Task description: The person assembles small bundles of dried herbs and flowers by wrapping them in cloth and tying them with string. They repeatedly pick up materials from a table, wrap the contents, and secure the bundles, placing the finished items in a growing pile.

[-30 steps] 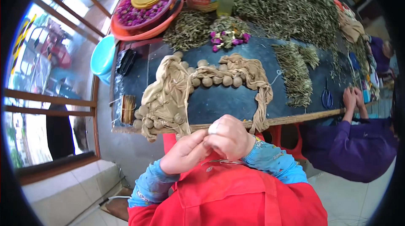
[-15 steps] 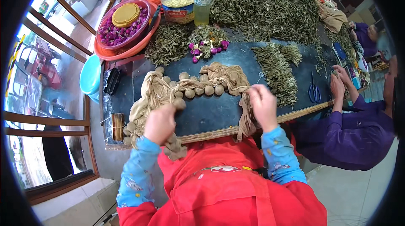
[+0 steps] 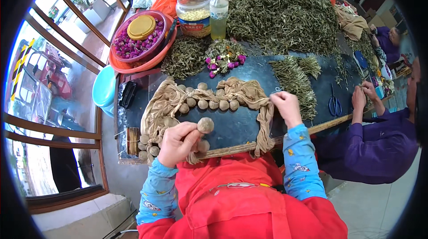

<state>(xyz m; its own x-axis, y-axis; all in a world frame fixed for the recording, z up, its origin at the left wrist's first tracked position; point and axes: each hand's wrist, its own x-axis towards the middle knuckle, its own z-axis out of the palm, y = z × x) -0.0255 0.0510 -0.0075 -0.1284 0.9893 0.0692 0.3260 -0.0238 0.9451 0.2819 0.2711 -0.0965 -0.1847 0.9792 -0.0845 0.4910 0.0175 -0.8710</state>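
Note:
My left hand (image 3: 179,143) pinches a round tan cloth-wrapped ball (image 3: 205,125) between thumb and fingers, above the table's front edge. Another such ball shows just below it. Tan gathered cloth (image 3: 161,98) lies on the dark table in an arch, with a row of tied balls (image 3: 214,104) along its middle. More balls (image 3: 143,146) cluster at its lower left. My right hand (image 3: 286,106) is closed in a pinch beside the cloth's right bend; what its fingertips hold is too small to make out. From that bend a twisted cloth strip (image 3: 265,127) hangs over the table edge.
Dried leaves (image 3: 285,16) heap at the back; a leaf bundle (image 3: 296,83) lies right. Blue scissors (image 3: 334,105), a black case (image 3: 128,94), a plastic jar (image 3: 193,14), a bottle (image 3: 218,16) and a flower basin (image 3: 139,34) stand around. A person in purple (image 3: 370,145) works at right.
My left hand has turned and lifted, bringing a ball into plain view at its fingertips. My right hand has shifted slightly right. The view has moved a little.

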